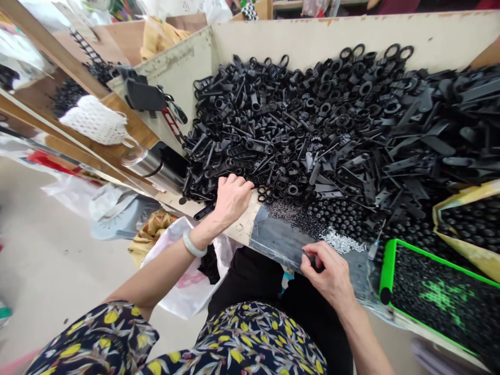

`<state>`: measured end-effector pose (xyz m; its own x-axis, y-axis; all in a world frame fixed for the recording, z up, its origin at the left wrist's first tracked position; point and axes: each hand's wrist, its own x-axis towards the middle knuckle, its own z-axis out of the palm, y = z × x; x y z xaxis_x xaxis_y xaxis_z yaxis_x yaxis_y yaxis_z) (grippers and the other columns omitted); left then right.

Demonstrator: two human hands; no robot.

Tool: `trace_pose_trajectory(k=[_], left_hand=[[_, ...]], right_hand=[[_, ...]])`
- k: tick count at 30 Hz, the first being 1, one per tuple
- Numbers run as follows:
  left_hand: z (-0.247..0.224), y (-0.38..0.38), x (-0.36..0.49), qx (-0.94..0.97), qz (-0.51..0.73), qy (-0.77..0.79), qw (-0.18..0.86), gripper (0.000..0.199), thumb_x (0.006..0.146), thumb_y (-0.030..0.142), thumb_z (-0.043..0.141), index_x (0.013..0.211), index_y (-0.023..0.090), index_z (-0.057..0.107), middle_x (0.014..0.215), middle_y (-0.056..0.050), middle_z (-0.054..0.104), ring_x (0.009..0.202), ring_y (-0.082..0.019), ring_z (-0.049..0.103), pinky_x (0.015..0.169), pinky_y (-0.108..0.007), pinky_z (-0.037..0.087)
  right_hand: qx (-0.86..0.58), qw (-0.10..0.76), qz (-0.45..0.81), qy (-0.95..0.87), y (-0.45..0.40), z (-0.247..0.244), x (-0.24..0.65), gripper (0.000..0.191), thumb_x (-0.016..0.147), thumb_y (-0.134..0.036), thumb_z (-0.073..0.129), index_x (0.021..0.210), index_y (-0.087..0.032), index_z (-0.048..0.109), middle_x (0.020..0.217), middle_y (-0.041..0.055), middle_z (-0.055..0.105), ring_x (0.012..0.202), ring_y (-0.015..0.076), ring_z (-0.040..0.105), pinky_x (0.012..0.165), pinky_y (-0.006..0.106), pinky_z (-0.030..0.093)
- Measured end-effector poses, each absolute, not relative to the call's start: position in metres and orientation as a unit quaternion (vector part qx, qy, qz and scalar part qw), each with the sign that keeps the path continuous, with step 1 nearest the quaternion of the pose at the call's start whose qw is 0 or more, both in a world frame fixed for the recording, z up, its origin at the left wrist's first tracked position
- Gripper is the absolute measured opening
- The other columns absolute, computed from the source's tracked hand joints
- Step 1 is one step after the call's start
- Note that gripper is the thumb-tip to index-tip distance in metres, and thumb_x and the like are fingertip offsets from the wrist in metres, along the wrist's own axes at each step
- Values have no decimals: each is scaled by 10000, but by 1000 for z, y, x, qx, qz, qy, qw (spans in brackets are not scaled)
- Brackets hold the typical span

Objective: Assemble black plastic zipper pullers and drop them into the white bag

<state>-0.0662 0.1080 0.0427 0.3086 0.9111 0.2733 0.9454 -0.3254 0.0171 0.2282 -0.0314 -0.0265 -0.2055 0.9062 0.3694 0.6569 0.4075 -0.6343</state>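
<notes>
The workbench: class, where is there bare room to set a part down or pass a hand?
The grey sheet is bare between the pale wood strip and the right hand, in front of the tiny dark bits. That strip is bare too, beside the left hand. It is crowded at the heaped black parts, silver pins and green-rimmed tray.

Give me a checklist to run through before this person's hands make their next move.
1. Right hand has a grip on a small black piece: ok, pinched in the fingers.
2. Left hand has a part in its grip: cannot tell, the curled fingers hide it.
3. Silver pins near the right hand: ok, heaped just beyond it.
4. Heap of black parts separated by shape: not ok, rings and long pieces mingle.
5. Green-rimmed tray stocked: ok, small black bits cover most of its bottom.
</notes>
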Motion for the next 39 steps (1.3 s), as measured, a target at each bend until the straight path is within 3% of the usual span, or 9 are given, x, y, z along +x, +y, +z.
trace_pose_trajectory(k=[6, 9, 14, 18, 22, 26, 30, 35, 39], left_hand=[[43, 53, -62, -782, -255, -569, 11, 161, 1017, 269, 593, 933, 207, 715, 902, -61, 721, 853, -225, 613, 803, -369, 467], [19, 13, -51, -760, -282, -584, -37, 113, 1009, 255, 604, 1041, 203, 700, 951, -65, 725, 894, -225, 651, 826, -353, 509], [-12, -6, -42, -703, -271, -641, -148, 508, 940, 315, 686, 1418, 211, 549, 1003, -56, 705, 949, -243, 671, 908, -386, 533], [-6, 18, -45, -657, -263, -665, -240, 536, 940, 307, 640, 1444, 196, 498, 781, 30, 601, 746, -192, 612, 759, -326, 490], [3, 28, -40, -613, -291, -645, -351, 633, 881, 203, 630, 1490, 199, 455, 772, 60, 562, 673, -149, 542, 694, -292, 430], [15, 13, -26, -455, -374, -600, -541, 613, 855, 257, 724, 1437, 194, 542, 762, 61, 541, 684, -122, 522, 689, -272, 449], [30, -5, -12, -223, -346, -507, -757, 498, 773, 286, 865, 1219, 154, 688, 825, 14, 624, 732, -122, 606, 769, -319, 577], [32, -13, 1, -162, -328, -472, -802, 440, 720, 268, 937, 1077, 123, 726, 832, -31, 699, 731, -123, 674, 650, -226, 555], [28, -16, 9, -182, -336, -463, -800, 475, 719, 275, 939, 1101, 128, 698, 1004, -103, 774, 722, -130, 714, 625, -218, 513]], right_hand=[[-521, 360, 199, -748, -32, -28, 231, 131, 919, -161, 650, 1032, -226, 657, 837, -20, 621, 625, 110, 494, 657, 282, 454], [-524, 352, 202, -749, -32, -27, 231, 132, 920, -166, 652, 1038, -225, 660, 835, -21, 619, 628, 111, 496, 655, 283, 452], [-521, 348, 193, -755, -31, -24, 230, 132, 923, -172, 646, 1042, -223, 670, 814, -23, 611, 628, 113, 496, 644, 283, 450], [-523, 346, 190, -755, -31, -26, 230, 135, 929, -182, 644, 1055, -221, 672, 827, -17, 623, 631, 112, 496, 636, 279, 453], [-522, 348, 197, -753, -31, -25, 229, 129, 932, -189, 640, 1052, -219, 675, 824, -15, 623, 629, 115, 506, 633, 282, 460], [-520, 364, 225, -739, -31, -17, 225, 106, 926, -178, 631, 1012, -225, 673, 808, -17, 621, 611, 115, 512, 614, 279, 461], [-511, 389, 261, -721, -31, -8, 217, 122, 913, -155, 635, 1002, -231, 668, 834, -12, 631, 620, 114, 523, 619, 278, 470], [-511, 398, 270, -712, -34, -3, 214, 105, 908, -181, 637, 993, -232, 673, 853, 1, 659, 620, 122, 536, 625, 291, 479], [-512, 398, 274, -710, -37, -1, 213, 101, 909, -181, 636, 987, -228, 679, 843, 2, 660, 617, 122, 540, 608, 284, 475]])
